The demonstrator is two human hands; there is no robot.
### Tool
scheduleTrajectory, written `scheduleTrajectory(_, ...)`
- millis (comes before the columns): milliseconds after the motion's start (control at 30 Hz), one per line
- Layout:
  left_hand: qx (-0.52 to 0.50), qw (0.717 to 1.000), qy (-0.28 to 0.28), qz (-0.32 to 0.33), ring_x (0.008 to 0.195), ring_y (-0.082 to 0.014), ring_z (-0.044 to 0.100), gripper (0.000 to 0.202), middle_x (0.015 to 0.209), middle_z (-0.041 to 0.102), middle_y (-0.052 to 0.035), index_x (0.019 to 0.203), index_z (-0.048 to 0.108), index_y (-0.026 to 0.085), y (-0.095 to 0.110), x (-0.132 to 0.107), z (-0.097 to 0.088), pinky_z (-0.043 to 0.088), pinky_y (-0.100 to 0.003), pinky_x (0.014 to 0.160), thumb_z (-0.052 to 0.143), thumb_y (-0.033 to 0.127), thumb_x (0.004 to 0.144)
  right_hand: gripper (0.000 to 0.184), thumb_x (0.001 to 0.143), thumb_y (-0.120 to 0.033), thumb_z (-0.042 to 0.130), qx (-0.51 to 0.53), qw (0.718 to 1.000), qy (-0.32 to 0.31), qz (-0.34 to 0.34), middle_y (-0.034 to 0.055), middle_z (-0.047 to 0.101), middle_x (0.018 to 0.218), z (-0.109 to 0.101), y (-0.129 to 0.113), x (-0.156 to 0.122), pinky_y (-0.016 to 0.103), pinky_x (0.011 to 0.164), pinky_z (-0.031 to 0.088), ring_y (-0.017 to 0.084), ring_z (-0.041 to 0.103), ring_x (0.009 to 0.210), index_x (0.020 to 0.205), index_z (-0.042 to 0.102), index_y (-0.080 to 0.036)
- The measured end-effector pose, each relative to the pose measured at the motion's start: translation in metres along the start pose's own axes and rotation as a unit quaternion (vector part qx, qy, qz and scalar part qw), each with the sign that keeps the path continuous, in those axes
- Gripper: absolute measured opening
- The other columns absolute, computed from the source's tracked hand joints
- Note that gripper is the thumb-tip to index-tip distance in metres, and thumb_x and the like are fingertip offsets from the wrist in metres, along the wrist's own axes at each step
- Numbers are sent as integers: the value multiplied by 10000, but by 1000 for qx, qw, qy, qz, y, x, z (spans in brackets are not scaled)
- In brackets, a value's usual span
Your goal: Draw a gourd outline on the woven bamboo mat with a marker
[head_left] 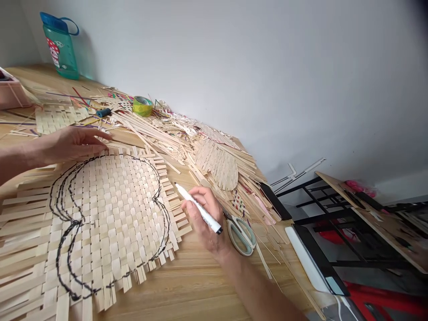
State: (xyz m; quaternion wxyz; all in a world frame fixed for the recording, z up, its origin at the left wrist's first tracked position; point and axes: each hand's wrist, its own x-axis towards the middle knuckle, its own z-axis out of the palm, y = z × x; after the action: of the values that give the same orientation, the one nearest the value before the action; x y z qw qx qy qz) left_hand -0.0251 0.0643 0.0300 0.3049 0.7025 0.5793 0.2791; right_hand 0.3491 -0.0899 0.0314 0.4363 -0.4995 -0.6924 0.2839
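Pinched in the right hand [203,225], a slim white black-ended marker [198,207] — long axis slanting to the upper left, tip just beside the right edge of the pale woven wooden-strip mat [110,223] at lower left — and the left hand [75,145] spread open above the mat's top edge.

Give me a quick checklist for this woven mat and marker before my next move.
1. Right hand gripping the white black-ended marker: ok.
2. Marker tip touching the pale woven strip mat: cannot tell.
3. Left hand touching the mat: cannot tell, it sits at the far edge.
4. Hand-drawn black outline a single clean line: not ok, several lines run side by side on the left.
5. Grey-green-handled scissors off the mat: ok, they lie on the wooden table beside the right hand.
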Motion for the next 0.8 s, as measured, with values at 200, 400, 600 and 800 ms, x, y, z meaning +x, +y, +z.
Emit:
scheduleTrajectory(200,-10,999,-35,-14,922,-263,696,1154,1046,802,-43,1306,634,230,-2,1,0,535,-356,809,639,1020,465,86,941,-318,596,37,999,-31,-19,-1,724,729,7,-6,-13,328,575,541,210,706,618,969,543,-256)
scheduleTrajectory(400,5,999,-29,-15,942,-296,702,951,1061,793,-21,1254,647,410,1,-3,-1,513,-468,841,631,995,504,77,907,-293,591,51,996,-58,-53,5,696,628,7,0,-11,375,500,486,231,676,520,954,548,-335)
scheduleTrajectory(600,39,998,-43,4,998,-308,705,1113,1119,794,-57,1383,601,275,-9,2,-4,539,-399,861,585,1026,562,98,879,-310,580,64,994,-79,-51,31,686,624,5,1,-8,410,433,388,220,565,432,939,568,-387)
scheduleTrajectory(800,32,999,-42,9,998,-295,705,1072,1105,794,-64,1373,613,258,-5,0,-5,540,-350,855,592,997,596,93,893,-320,599,56,994,-87,-35,46,713,673,7,4,-9,425,464,422,253,613,494,940,553,-386)
